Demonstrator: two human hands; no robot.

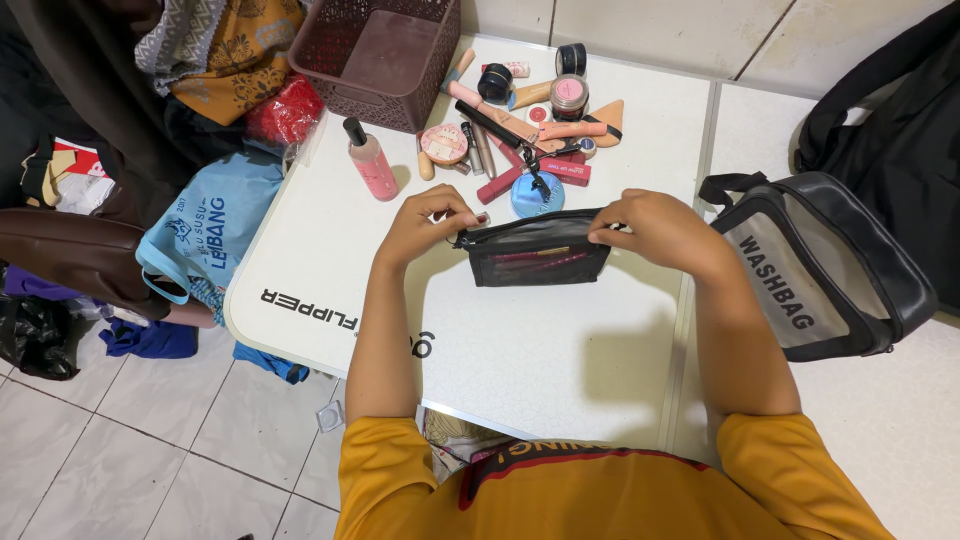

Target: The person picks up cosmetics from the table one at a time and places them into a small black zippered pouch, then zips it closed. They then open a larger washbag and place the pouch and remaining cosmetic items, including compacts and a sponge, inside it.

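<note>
A small black mesh pouch (537,250) is held upright on the white folding table (520,360), just in front of the person's yellow-sleeved arms. Its left top corner is pinched by the left hand (425,225), whose fingertips are closed on what seems to be the zipper pull, though that part is too small to be certain. The right top edge is gripped by the right hand (655,228), fingers curled over the rim. Red and pink sticks can be seen through the mesh. The step in hand is judged to be the working of the zipper along the pouch's top; for the next move the right grip would have to be kept firm while the pull is drawn steadily across.

Just beyond the pouch a blue round compact (537,195) is found, nearly touching it, and behind that a heap of cosmetics (530,120) and a pink bottle (371,160) with a black cap. Further back a brown plastic basket (375,55) is set at the table's edge. To the right a clear-sided wash bag (815,265) is placed on a second surface, well apart from the hands
</note>
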